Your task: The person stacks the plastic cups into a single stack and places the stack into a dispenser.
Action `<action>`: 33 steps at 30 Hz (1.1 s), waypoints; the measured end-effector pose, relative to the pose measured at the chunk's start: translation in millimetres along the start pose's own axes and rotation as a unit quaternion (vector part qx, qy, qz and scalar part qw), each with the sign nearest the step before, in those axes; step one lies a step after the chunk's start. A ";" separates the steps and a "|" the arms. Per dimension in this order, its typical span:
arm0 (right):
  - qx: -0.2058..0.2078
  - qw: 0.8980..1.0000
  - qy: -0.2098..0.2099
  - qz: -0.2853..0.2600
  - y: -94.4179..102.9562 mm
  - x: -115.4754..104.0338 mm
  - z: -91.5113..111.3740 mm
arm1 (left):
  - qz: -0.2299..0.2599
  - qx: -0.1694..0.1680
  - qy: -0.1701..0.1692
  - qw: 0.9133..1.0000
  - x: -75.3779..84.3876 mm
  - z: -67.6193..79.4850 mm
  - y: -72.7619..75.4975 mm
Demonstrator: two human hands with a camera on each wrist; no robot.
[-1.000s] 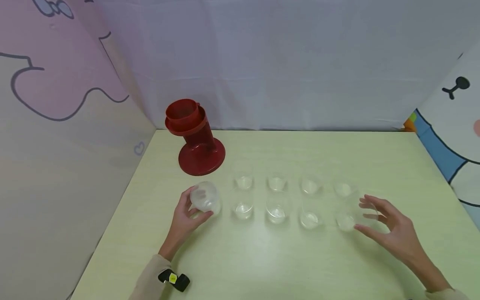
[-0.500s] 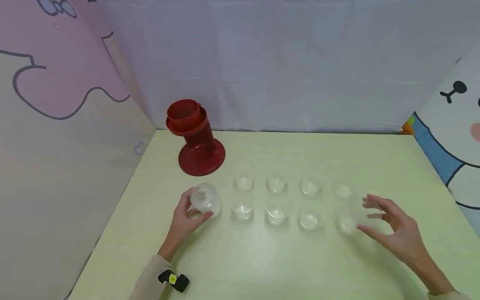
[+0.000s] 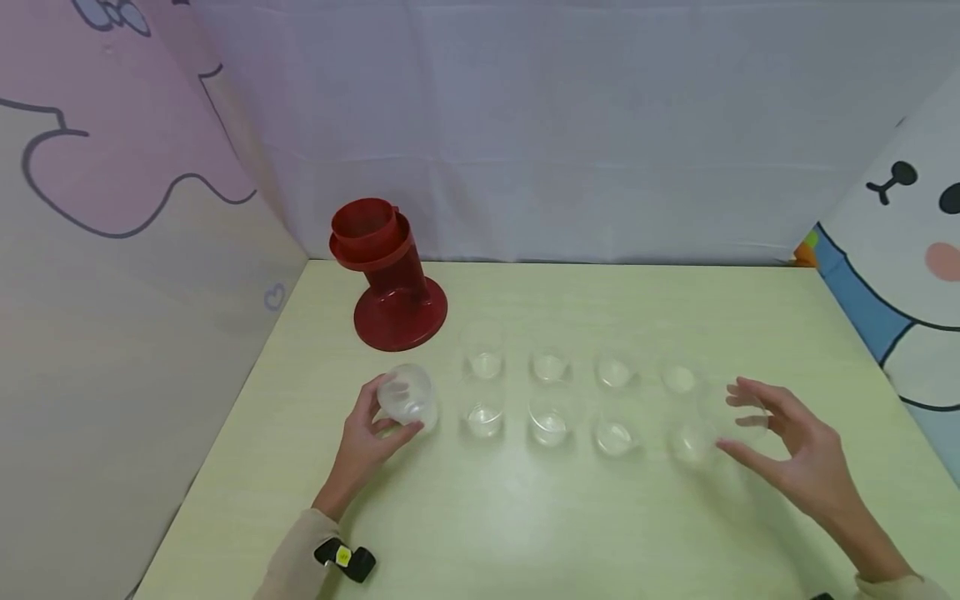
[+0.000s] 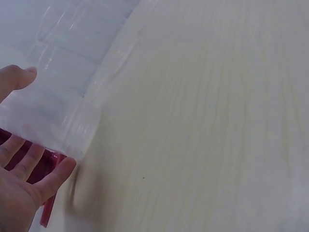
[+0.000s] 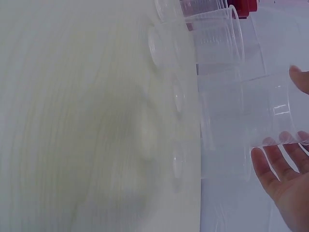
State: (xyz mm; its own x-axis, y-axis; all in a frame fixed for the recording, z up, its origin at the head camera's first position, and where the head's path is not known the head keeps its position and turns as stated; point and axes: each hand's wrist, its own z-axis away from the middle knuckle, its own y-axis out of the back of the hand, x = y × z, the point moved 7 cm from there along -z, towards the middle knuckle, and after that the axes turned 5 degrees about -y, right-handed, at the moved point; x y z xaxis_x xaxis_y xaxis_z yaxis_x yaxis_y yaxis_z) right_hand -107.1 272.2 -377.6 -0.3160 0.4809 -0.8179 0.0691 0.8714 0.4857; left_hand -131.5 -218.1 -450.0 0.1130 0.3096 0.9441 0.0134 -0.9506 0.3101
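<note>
My left hand [image 3: 371,437] holds a hazy translucent plastic cup [image 3: 408,396] at the left end of the cups, thumb on the near side and fingers round the far side. In the left wrist view its wall hides part of the fingers [image 4: 60,176]. My right hand [image 3: 798,450] grips a clear plastic cup [image 5: 260,111] near its rim, at the right end. That cup leans in the head view, with a blurred shadow beside its base. Between the hands, clear cups stand upright in a back row [image 3: 550,367] and a front row [image 3: 549,427].
Behind the left hand stands a red plastic stand [image 3: 401,317] with a round base and a red cup-shaped piece [image 3: 365,221] on top. A white sheet [image 3: 525,150] backs the pale table [image 3: 480,517], with printed panels at both sides.
My right hand has shifted slightly right and away from me with its cup. The left hand and its cup stay nearly still, and the head view has turned a little.
</note>
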 end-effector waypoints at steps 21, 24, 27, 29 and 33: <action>0.002 1.000 0.010 0.026 5.3 -20.2 -10.4 | -0.011 0.003 -0.007 1.000 -23.8 -1.5 -0.1; 0.000 1.000 0.013 0.028 5.2 -24.4 -12.7 | -0.008 0.003 -0.011 1.000 -22.3 -1.3 -0.2; -0.003 1.000 0.013 0.028 5.0 -28.8 -14.4 | -0.011 0.003 -0.014 1.000 -21.3 -1.4 0.0; -0.005 1.000 0.014 0.027 5.0 -31.5 -15.6 | -0.014 0.004 -0.017 1.000 -21.0 -1.5 0.4; -0.015 0.999 0.018 0.025 4.6 -36.2 -18.6 | -0.020 0.005 -0.019 1.000 -21.0 -1.5 0.7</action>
State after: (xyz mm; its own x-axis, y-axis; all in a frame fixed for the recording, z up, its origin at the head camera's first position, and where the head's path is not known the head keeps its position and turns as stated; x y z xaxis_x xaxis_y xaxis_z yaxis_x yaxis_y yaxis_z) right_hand -112.9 257.0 -340.0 -0.3475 0.5188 -0.7810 0.0573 0.8432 0.5346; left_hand -135.4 -225.2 -469.5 0.1489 0.3465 0.9262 0.0281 -0.9377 0.3463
